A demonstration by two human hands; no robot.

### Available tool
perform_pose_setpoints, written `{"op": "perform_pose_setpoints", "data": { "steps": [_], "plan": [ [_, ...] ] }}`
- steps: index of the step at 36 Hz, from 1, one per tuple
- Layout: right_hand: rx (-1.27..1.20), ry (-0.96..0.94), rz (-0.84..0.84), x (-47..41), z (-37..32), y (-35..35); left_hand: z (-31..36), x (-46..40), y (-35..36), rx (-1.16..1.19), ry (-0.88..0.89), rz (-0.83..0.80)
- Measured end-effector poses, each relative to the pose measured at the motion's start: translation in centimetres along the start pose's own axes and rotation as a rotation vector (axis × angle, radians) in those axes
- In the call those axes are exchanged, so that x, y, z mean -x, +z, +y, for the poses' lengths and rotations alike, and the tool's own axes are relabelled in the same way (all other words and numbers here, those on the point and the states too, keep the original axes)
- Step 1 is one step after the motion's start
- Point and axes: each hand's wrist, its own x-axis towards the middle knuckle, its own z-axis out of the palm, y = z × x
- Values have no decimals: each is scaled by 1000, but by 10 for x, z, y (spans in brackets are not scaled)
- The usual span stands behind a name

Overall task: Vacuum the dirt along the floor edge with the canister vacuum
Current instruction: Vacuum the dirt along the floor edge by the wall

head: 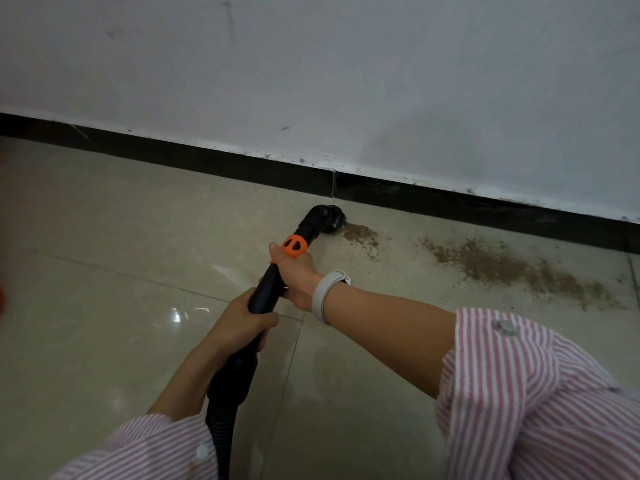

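Note:
A black vacuum hose handle [266, 292] with an orange collar [294, 246] runs from bottom centre up to a round black nozzle [331, 220] resting on the floor near the baseboard. My left hand [242, 325] grips the lower part of the handle. My right hand [298, 275], with a pale wristband, grips it just below the orange collar. Brown dirt [362, 237] lies right beside the nozzle, and a longer trail of dirt [512, 268] stretches to the right along the wall. The canister is out of view.
A black baseboard [207, 161] runs diagonally under a white scuffed wall [311, 64]. The floor is glossy beige tile [104, 271]. The ribbed hose [221, 420] drops off the bottom edge between my striped sleeves.

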Motion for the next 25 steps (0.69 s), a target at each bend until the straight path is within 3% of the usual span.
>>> {"op": "perform_pose_setpoints", "data": {
  "steps": [9,19,25],
  "plan": [
    [-57,-8,95,1,1,-50,14,-3,36,-75,39,-100],
    [-119,-62,326,11,17,-84,23,3,66,-136,49,-200],
    [-101,-99,146,19,16,-54,17,16,42,-183,74,-36]
  ]
}}
